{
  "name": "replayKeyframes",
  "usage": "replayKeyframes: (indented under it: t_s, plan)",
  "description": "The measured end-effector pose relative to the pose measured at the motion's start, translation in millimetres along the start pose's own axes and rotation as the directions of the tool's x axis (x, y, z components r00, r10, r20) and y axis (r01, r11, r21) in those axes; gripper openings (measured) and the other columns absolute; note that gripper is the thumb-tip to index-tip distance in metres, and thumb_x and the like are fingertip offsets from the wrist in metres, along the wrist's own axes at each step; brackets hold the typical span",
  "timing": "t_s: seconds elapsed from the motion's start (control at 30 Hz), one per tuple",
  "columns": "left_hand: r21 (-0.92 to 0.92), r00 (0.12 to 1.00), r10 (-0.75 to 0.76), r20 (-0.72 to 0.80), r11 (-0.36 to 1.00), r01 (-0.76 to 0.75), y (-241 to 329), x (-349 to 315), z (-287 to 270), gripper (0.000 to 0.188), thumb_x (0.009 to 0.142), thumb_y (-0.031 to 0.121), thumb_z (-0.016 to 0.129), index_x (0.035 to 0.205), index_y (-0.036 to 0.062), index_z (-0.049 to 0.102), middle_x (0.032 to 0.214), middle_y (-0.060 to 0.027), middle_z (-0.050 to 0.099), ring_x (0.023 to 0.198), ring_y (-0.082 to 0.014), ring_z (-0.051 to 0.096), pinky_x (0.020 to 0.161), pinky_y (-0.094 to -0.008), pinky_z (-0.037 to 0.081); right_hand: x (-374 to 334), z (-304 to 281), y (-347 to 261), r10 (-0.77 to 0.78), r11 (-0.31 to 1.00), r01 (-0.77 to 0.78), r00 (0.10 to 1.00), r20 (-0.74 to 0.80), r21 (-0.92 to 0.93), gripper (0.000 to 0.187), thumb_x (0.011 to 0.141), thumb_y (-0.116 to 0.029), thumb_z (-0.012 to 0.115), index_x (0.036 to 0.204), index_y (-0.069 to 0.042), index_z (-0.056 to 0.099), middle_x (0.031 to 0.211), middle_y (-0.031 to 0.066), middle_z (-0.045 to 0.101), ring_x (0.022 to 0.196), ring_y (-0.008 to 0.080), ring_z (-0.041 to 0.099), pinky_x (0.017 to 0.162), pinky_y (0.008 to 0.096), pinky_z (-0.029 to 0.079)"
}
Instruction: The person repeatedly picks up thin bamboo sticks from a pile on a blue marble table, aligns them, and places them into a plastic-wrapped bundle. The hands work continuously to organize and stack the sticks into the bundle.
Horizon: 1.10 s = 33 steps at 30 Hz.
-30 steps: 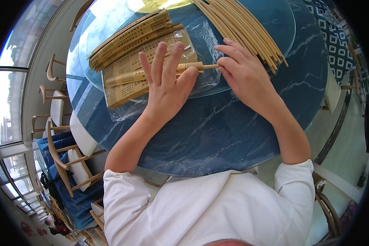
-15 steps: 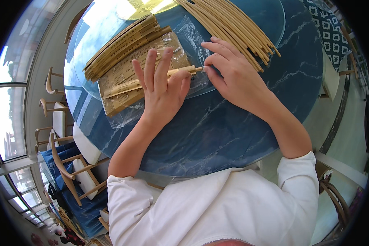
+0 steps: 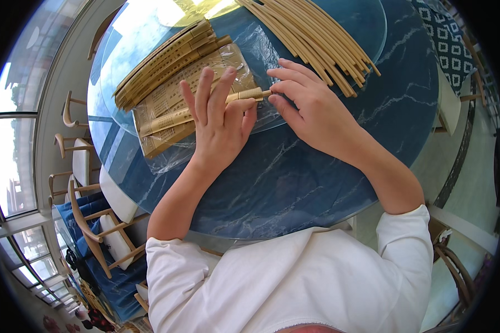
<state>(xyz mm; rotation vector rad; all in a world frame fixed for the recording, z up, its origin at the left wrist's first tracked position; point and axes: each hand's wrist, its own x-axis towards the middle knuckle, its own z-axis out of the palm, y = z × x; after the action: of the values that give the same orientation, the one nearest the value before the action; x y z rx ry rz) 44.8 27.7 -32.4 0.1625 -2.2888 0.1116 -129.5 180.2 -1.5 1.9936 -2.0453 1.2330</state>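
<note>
Left hand (image 3: 215, 126) pinched the printed paper roll (image 3: 245, 96), upper centre, apparently steadying it; right hand (image 3: 314, 104) had fingertips at the protruding dowel tip (image 3: 266, 93), grip unclear. Loose dowels (image 3: 316, 41) lay top, right of centre, likely for reach.

On the table (image 3: 294, 183) before you, sticks (image 3: 311, 41) lie right of the pack (image 3: 169, 105), bundled strips (image 3: 164, 64) along its far side.

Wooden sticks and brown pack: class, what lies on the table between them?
The head view shows clear plastic, then blue tabletop, between the brown pack and wooden sticks.
</note>
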Motion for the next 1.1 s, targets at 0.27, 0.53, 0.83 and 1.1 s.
replayKeyframes:
  t_s: [0.27,0.53,0.83,1.1]
  plan:
    - [-0.054,1.000,0.003,0.013,0.999,-0.002,0.8,-0.3,-2.9,0.025,0.088,0.014,0.087,0.101,0.0160,0.066,0.159,-0.0082,0.051,0.161,-0.0388,0.032,0.133,-0.0660,0.015,-5.8,5.2,-15.3,0.057,0.989,-0.069,0.994,0.089,0.132,0.035,0.103,-0.021,0.071,0.124,0.007,0.073,0.154,0.0253,0.059,0.153,0.0415,0.044,0.123,0.0514,0.039]
    - [-0.063,1.000,-0.003,-0.022,0.998,0.002,-0.4,0.9,-2.9,0.022,0.088,0.011,0.084,0.099,0.0145,0.065,0.155,-0.0084,0.054,0.159,-0.0394,0.036,0.132,-0.0673,0.018,-6.2,3.4,-21.3,0.208,0.898,-0.253,0.965,0.161,0.359,0.035,0.103,-0.019,0.072,0.127,0.006,0.073,0.164,0.0245,0.050,0.162,0.0411,0.033,0.109,0.0395,0.052]
    - [-0.016,1.000,0.012,-0.026,1.000,-0.013,-3.1,1.8,-5.5,0.022,0.088,0.013,0.086,0.098,0.0156,0.066,0.156,-0.0081,0.054,0.160,-0.0388,0.033,0.133,-0.0655,0.018,-4.3,1.5,-13.9,0.179,0.948,-0.206,0.975,0.129,0.242,0.024,0.103,-0.018,0.073,0.119,0.000,0.074,0.167,0.0218,0.047,0.162,0.0397,0.033,0.102,0.0367,0.055]
    - [-0.025,1.000,0.023,0.002,0.999,-0.023,-3.7,-1.6,-4.6,0.024,0.087,0.015,0.089,0.099,0.0174,0.069,0.158,-0.0082,0.053,0.162,-0.0392,0.030,0.134,-0.0627,0.018,-1.9,0.7,-18.7,0.240,0.870,-0.292,0.955,0.175,0.397,0.021,0.102,-0.019,0.073,0.117,-0.003,0.071,0.166,0.0223,0.048,0.162,0.0387,0.033,0.097,0.0340,0.057]
